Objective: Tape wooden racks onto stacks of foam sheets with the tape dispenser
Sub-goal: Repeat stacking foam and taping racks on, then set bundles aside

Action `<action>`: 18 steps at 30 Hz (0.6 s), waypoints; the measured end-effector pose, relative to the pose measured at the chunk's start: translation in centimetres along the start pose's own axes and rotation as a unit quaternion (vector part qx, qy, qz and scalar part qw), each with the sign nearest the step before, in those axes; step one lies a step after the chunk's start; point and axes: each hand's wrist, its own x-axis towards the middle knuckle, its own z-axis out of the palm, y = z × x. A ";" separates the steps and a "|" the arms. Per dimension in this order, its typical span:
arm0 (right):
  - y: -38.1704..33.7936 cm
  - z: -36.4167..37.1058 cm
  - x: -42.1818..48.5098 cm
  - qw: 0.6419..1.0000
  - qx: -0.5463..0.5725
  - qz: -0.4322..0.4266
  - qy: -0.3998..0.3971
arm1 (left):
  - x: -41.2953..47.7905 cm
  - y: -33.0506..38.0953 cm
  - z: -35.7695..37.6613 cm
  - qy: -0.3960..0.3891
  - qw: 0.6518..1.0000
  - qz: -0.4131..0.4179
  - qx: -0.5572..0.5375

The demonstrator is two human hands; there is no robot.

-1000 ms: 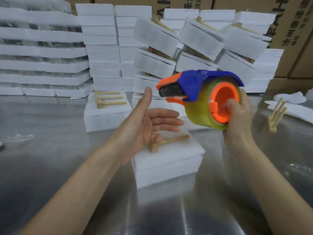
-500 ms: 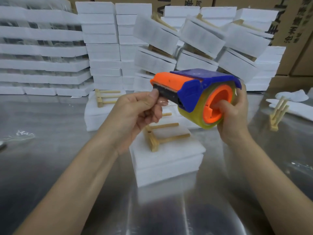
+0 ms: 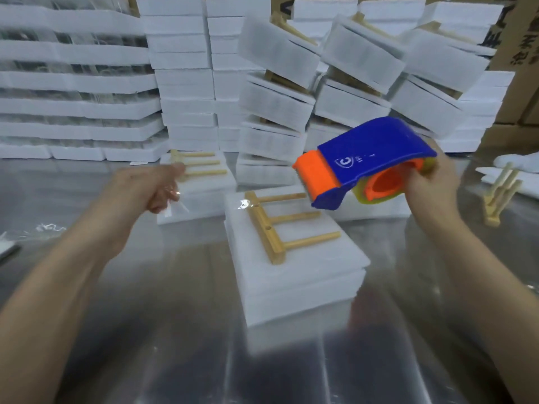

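A wooden rack (image 3: 277, 225) with three pegs lies flat on a stack of white foam sheets (image 3: 306, 284) in the middle of the metal table. My right hand (image 3: 431, 182) grips the blue and orange tape dispenser (image 3: 370, 158) by its roll, above the stack's far right corner, with the orange mouth pointing left. My left hand (image 3: 159, 185) is blurred, out to the left of the stack. Its fingers pinch a strip of clear tape (image 3: 175, 198). A shiny bit of clear tape (image 3: 243, 204) sits at the rack's far end.
A second foam stack (image 3: 204, 196) with a rack (image 3: 195, 164) lies behind my left hand. A loose rack (image 3: 498, 199) stands at the right. Tall piles of foam stacks (image 3: 180, 68) and cardboard boxes (image 3: 519, 68) line the back. Plastic scraps (image 3: 49, 227) lie at the left.
My left hand pinched at the dispenser's mouth, then swung away to the left with clear tape. The dispenser tilted, top up, and shifted right, uncovering the rack.
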 end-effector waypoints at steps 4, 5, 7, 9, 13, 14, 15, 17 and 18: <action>1.0 0.7 -0.3 0.999 0.002 0.040 -0.008 | 0.1 -1.1 -0.8 -0.020 0.990 0.012 0.136; 1.2 0.7 -0.3 0.999 0.001 0.046 -0.007 | 0.0 -1.5 -0.7 -0.031 0.991 -0.009 0.130; 1.4 0.9 -0.4 0.999 0.003 0.050 -0.001 | 0.2 -2.1 -0.5 -0.060 0.994 -0.063 0.070; 1.4 0.9 -0.3 0.999 0.001 0.054 0.004 | 0.5 -2.6 -0.2 -0.090 0.990 -0.107 0.021; 2.1 0.8 -0.8 0.998 -0.031 0.060 0.003 | 0.3 -4.7 1.1 -0.103 0.977 -0.162 0.093; 2.3 0.8 -1.1 0.997 -0.034 0.063 0.003 | 0.1 -5.3 1.7 -0.107 0.972 -0.171 0.116; 2.4 0.8 -1.4 0.997 -0.035 0.065 0.003 | -0.2 -5.8 2.3 -0.111 0.967 -0.178 0.143; 2.6 0.9 -1.8 0.997 -0.035 0.066 0.004 | -0.6 -6.4 3.3 -0.107 0.958 -0.164 0.211; 2.6 0.9 -2.0 0.997 -0.034 0.068 0.005 | -0.6 -6.6 3.7 -0.105 0.954 -0.148 0.241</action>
